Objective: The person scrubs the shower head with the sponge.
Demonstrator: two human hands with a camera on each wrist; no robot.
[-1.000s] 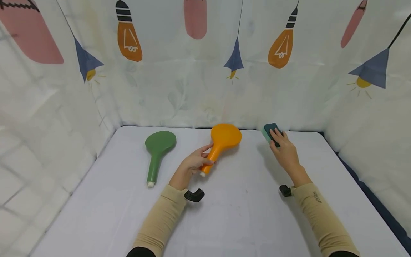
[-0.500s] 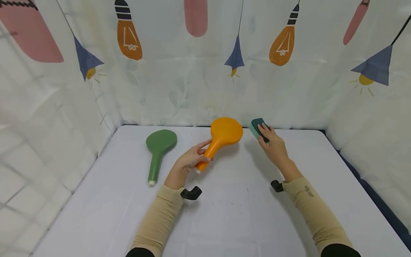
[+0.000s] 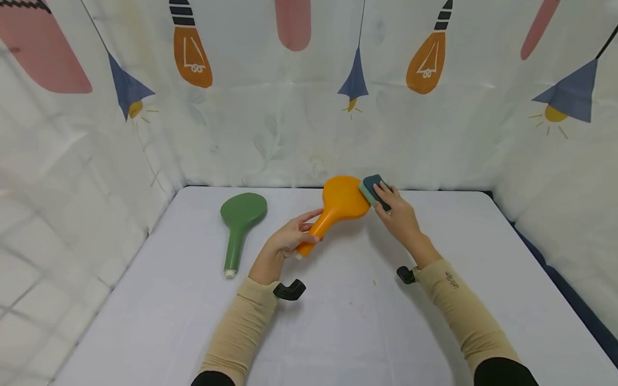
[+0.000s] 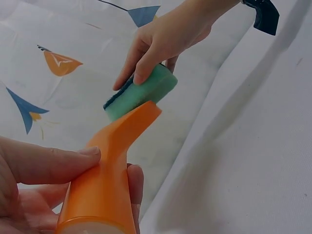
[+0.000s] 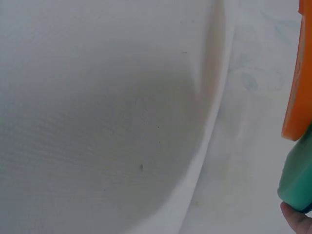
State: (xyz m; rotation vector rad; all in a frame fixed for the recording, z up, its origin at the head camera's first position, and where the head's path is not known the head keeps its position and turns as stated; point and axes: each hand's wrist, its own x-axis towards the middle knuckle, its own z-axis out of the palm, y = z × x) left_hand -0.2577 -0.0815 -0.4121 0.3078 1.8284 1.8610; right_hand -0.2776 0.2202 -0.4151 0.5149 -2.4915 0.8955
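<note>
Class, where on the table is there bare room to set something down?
Free: between the left sleeve and right sleeve, left of the green paddle, and right of the right sleeve. Crowded: far middle, where the left grip holds the orange paddle, the right grip the sponge.

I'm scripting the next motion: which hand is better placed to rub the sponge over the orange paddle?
Probably the right hand: it grips the sponge, which is at the edge of the orange paddle. The left hand holds the paddle by its handle, so it seems better suited to steadying.
</note>
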